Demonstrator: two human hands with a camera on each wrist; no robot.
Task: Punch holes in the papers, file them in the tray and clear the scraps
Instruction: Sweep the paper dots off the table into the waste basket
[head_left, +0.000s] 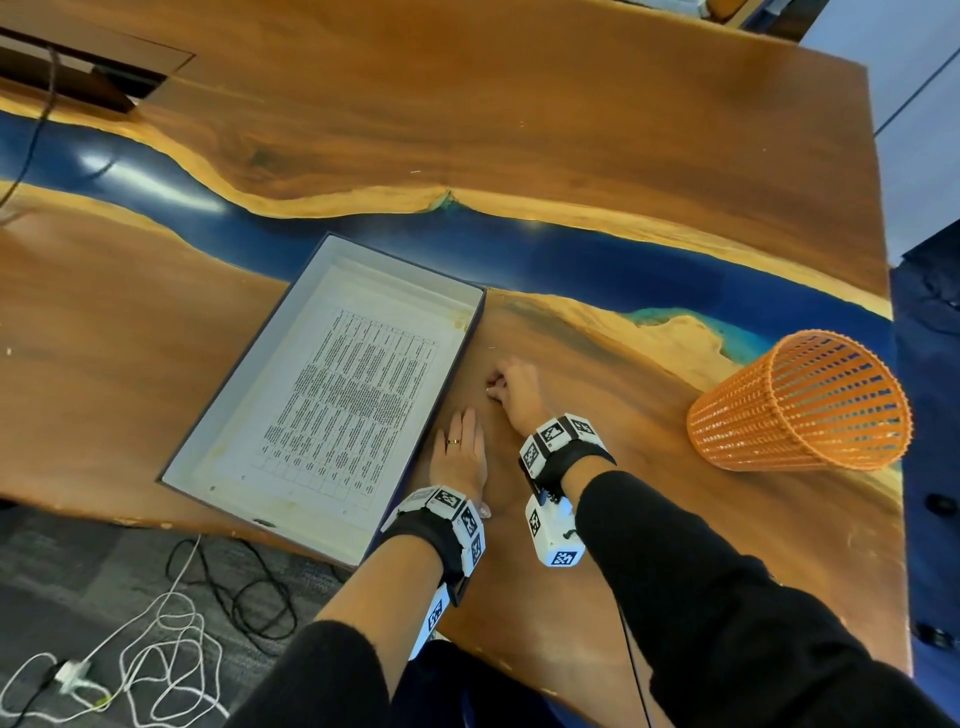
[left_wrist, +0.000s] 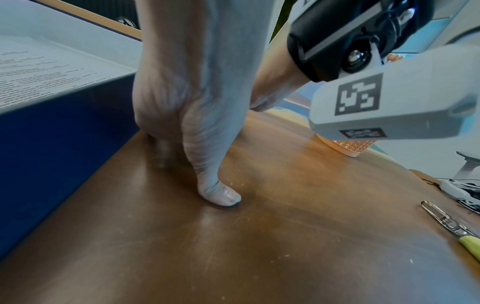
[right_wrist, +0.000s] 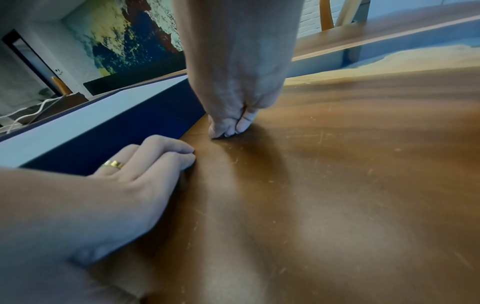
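A blue tray (head_left: 405, 270) with a white inside lies on the wooden table, and a printed paper (head_left: 353, 400) lies flat in it. My left hand (head_left: 462, 421) rests on the table against the tray's right wall (left_wrist: 64, 144), fingers together, thumb tip (left_wrist: 221, 195) pressed on the wood. Just beyond it, my right hand (head_left: 496, 387) has its fingertips (right_wrist: 228, 129) pinched together on the table beside the same wall (right_wrist: 116, 131). A tiny white scrap seems to show at the pinch. My left hand (right_wrist: 182, 154) wears a ring.
An orange mesh basket (head_left: 800, 400) lies tilted at the table's right end. A metal tool with a yellow-green handle (left_wrist: 451, 228) lies on the table near me. Cables (head_left: 166, 644) trail on the floor past the near table edge. A blue resin strip (head_left: 571, 254) crosses the table.
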